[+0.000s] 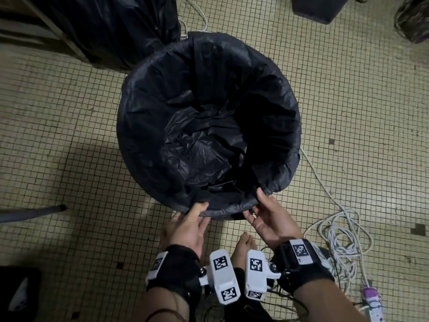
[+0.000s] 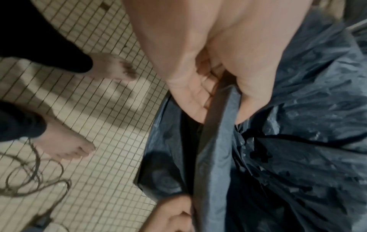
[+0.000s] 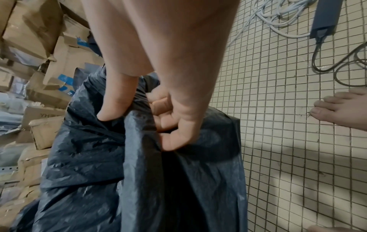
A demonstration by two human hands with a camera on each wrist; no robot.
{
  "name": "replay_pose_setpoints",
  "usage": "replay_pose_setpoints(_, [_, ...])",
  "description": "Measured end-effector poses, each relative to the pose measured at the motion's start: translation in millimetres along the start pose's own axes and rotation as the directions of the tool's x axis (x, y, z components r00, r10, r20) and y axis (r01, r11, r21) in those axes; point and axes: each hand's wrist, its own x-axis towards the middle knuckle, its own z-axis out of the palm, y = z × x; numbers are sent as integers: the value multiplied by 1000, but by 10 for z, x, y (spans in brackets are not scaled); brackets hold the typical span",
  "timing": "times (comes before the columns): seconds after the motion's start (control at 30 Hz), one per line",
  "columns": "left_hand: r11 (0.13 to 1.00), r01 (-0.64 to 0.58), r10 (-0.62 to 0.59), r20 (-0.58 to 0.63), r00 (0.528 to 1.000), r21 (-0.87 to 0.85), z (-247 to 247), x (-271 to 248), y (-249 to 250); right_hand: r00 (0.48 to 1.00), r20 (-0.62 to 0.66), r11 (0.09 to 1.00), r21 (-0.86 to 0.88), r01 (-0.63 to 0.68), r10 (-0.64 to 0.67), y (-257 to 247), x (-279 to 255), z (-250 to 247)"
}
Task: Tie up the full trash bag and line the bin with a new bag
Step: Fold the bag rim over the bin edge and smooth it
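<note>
A round bin point(image 1: 130, 96) stands on the tiled floor in the middle of the head view. A new black bag point(image 1: 209, 108) lines it, open and folded over the rim. At the near rim, my left hand point(image 1: 202, 211) pinches the folded bag edge, thumb on the inside and fingers outside point(image 2: 190, 100). My right hand point(image 1: 254, 203) grips the same edge a little to the right. Its thumb point(image 3: 113, 108) is inside and its curled fingers point(image 3: 176, 131) are outside. A full black trash bag point(image 1: 111, 29) stands behind the bin at the top left.
A coil of white cable point(image 1: 341, 238) and a power strip point(image 1: 371, 300) lie on the floor to the right. My bare feet point(image 1: 246, 247) stand just behind the hands. Cardboard boxes point(image 3: 49, 47) are piled beyond the bin. A dark bar point(image 1: 32, 211) reaches in from the left.
</note>
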Motion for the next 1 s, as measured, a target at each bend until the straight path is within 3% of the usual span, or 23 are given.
replay_pose_setpoints(0.23, [999,31,-30,64,997,-27,-53,169,135,983,-183,994,-93,-48,30,-62,11,2])
replay_pose_setpoints(0.37, [998,-5,-6,162,987,66,-154,284,318,934,-319,983,-137,123,-162,-155,35,-31])
replay_pose_setpoints(0.47, [997,-13,1,165,986,70,-212,382,437,932,-283,971,-137,194,-226,-236,76,-56])
replay_pose_setpoints(0.7, [998,-28,19,169,985,55,-257,578,676,979,-193,998,-32,62,-67,-214,146,-99])
replay_pose_setpoints(0.83, [974,-103,77,134,988,202,-310,634,738,992,-110,998,-35,59,-63,-158,161,-4])
replay_pose_setpoints(1.0, [973,-174,162,93,983,148,-319,573,744,996,-62,994,87,64,-59,-82,191,46])
